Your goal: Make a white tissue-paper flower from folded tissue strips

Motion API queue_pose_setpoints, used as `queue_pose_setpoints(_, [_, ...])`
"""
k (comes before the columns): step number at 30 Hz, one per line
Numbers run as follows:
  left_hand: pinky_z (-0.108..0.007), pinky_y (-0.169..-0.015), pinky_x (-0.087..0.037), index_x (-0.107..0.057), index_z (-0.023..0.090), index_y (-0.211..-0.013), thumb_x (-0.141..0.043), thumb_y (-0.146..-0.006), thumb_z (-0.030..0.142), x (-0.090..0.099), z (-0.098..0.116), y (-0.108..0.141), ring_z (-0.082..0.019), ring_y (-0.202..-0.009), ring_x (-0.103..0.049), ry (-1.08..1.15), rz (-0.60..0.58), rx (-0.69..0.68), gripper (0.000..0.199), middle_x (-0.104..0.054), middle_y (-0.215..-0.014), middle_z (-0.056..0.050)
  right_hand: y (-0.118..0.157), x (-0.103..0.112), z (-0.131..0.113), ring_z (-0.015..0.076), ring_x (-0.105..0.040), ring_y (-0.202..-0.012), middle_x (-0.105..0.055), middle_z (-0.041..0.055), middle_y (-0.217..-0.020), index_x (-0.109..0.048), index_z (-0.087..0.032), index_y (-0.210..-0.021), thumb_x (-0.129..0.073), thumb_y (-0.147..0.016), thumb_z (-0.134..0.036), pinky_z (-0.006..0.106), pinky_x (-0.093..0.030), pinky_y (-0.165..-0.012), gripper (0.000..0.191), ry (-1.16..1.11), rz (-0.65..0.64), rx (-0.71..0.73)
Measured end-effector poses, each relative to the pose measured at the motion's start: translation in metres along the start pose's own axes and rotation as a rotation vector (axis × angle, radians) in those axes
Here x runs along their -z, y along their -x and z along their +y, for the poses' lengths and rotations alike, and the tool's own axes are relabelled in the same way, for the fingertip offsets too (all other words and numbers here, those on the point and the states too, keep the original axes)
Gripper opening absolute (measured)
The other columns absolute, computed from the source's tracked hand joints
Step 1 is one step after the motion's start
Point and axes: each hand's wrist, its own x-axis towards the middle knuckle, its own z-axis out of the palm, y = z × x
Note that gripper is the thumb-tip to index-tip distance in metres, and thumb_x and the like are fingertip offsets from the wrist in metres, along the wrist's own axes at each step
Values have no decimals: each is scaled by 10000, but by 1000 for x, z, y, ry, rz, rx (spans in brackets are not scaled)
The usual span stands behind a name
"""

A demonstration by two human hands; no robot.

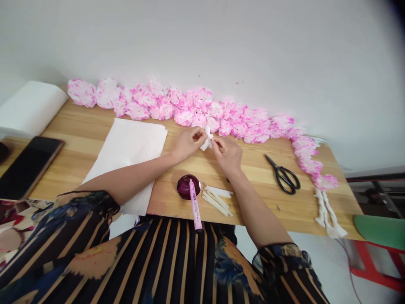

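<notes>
A small piece of white tissue paper is pinched between both hands above the middle of the wooden table. My left hand grips its left side with thumb and fingers pressed together. On the other side, my right hand has its fingertips closed on the paper's right edge. Just behind the hands runs a long row of pink and white paper flowers. Nearer my body, a pink marker rests with its tip over a dark purple round dish, beside several thin white rolled sticks.
A stack of white sheets lies under my left forearm. Black scissors lie to the right. At far left are a phone and a white paper pack. White twisted strips hang near the table's right edge, beside a green and red stool.
</notes>
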Motion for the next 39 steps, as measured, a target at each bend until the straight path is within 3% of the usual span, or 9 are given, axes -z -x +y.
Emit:
queue_pose_setpoints(4, [-253, -653, -434, -566, 179, -741, -549, -895, 277, 2, -6, -4, -123, -671, -553, 130, 48, 61, 183, -601, -700, 7, -1, -1, -2, 178, -602, -694, -705, 29, -768, -736, -203, -881, -552, -910, -373, 298, -426, -676, 253, -241, 26, -197])
queue_pose_setpoints(8, [-268, -736, -468, -556, 190, -806, -484, -959, 322, 5, -3, -5, -131, -733, -580, 178, 117, 28, 215, -595, -731, -5, -3, -2, 0, 156, -566, -639, -668, 2, -698, -716, -186, -818, -589, -853, -405, 284, -436, -638, 256, -449, 62, -371])
queue_pose_setpoints(13, [-288, -755, -471, -553, 206, -1084, -531, -935, 401, 4, 12, 5, -153, -786, -603, 84, 4, -72, 247, -622, -822, -15, -4, -3, 0, 157, -583, -639, -678, 6, -703, -706, -192, -818, -598, -845, -428, 294, -472, -656, 261, -527, 55, -404])
queue_pose_setpoints(17, [-286, -789, -460, -543, 202, -1164, -690, -766, 219, 0, 14, 8, -162, -880, -598, -36, -26, -123, 424, -643, -972, -32, -5, -2, -2, 149, -582, -603, -657, -3, -652, -700, -193, -789, -619, -832, -427, 288, -479, -630, 252, -573, 53, -423])
queue_pose_setpoints(22, [-235, -661, -420, -498, 192, -1151, -568, -790, 104, -2, 0, 0, -105, -695, -554, 119, 28, -35, 378, -565, -767, 37, -6, -4, 4, 132, -620, -650, -712, 3, -764, -725, -210, -967, -610, -849, -488, 274, -511, -643, 323, -821, 35, -452])
queue_pose_setpoints(25, [-214, -615, -402, -465, 194, -1121, -569, -806, 104, -2, -4, -4, -88, -629, -524, 224, 43, 12, 344, -515, -706, 64, -6, -5, 8, 132, -637, -687, -732, 5, -801, -723, -223, -990, -617, -849, -455, 277, -515, -667, 291, -797, 33, -433])
queue_pose_setpoints(30, [-199, -577, -381, -467, 201, -961, -558, -802, 75, -2, -4, -6, -75, -603, -487, 290, 62, 41, 223, -490, -709, 65, -6, -2, 5, 143, -647, -730, -737, 7, -806, -725, -204, -869, -625, -828, -359, 293, -506, -723, 189, -634, -10, -336])
queue_pose_setpoints(34, [-206, -595, -379, -514, 180, -813, -544, -801, 66, -1, -2, -4, -79, -623, -472, 235, 53, -2, 118, -503, -713, 42, -5, 1, 0, 148, -646, -747, -743, 9, -824, -728, -193, -840, -605, -826, -311, 285, -501, -730, 171, -525, -42, -255])
queue_pose_setpoints(39, [-234, -681, -428, -622, 163, -795, -513, -842, 112, 3, -1, -1, -108, -704, -552, 133, -52, -68, 129, -610, -760, 3, -3, 0, -1, 153, -648, -730, -762, 10, -877, -747, -202, -938, -588, -828, -291, 286, -507, -706, 213, -501, -50, -223])
